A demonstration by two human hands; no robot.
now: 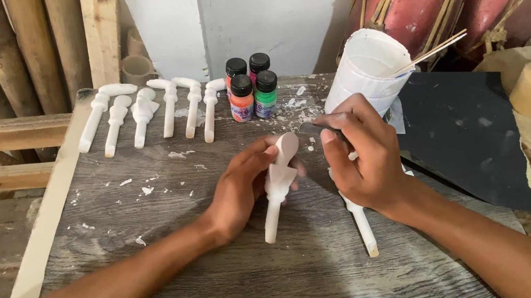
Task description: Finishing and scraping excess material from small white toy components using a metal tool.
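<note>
My left hand [240, 187] grips a white carved figure [278, 183] with a round head and a long thin stem that points toward me. My right hand [362, 156] pinches a small dark piece of abrasive sheet [313, 128] against the figure's head. Both hands hover over a grey wooden tabletop [243, 283]. A second white figure [362, 224] lies on the table under my right hand, mostly hidden by it.
Several white carved figures [142, 111] lie in a row at the table's far left. Small paint bottles [251, 88] with black caps stand behind them. A white cup [365, 72] holds thin sticks. A dark abrasive sheet [464, 135] lies to the right; bamboo poles and drums stand behind.
</note>
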